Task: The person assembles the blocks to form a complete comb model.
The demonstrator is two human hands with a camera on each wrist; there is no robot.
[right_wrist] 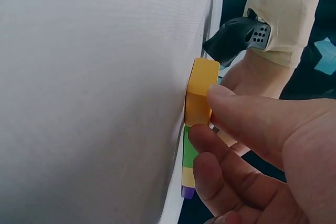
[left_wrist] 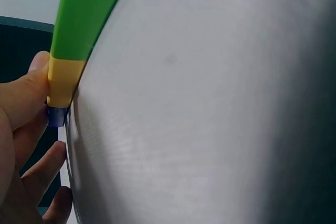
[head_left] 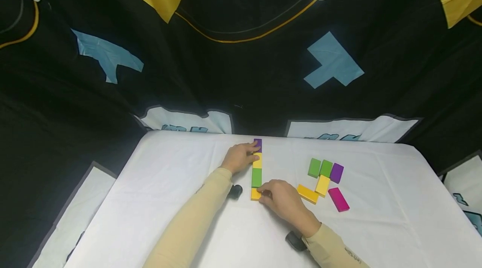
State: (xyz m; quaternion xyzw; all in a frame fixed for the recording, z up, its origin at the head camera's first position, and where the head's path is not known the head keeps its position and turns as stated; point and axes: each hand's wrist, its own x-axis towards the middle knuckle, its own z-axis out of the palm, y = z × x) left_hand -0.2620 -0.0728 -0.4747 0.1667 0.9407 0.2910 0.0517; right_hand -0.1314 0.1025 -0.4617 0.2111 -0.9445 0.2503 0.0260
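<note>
Four wooden-toy-like blocks lie end to end in a straight row on the white table: a purple block (head_left: 257,144) at the far end, a yellow block (head_left: 257,163), a green block (head_left: 257,178), and a near yellow block (head_left: 255,195). My left hand (head_left: 239,158) rests against the far part of the row, its fingers spread and touching the purple and far yellow blocks. With thumb and index finger, my right hand (head_left: 284,202) pinches the near yellow block, which meets the green one. The right wrist view shows the thumb (right_wrist: 252,116) on its side.
To the right lie loose blocks: two green, including one green block (head_left: 314,168), a purple block (head_left: 337,173), two yellow, including one yellow block (head_left: 307,194), and a magenta block (head_left: 339,199). A black decorated cloth (head_left: 233,84) hangs behind the table (head_left: 180,163).
</note>
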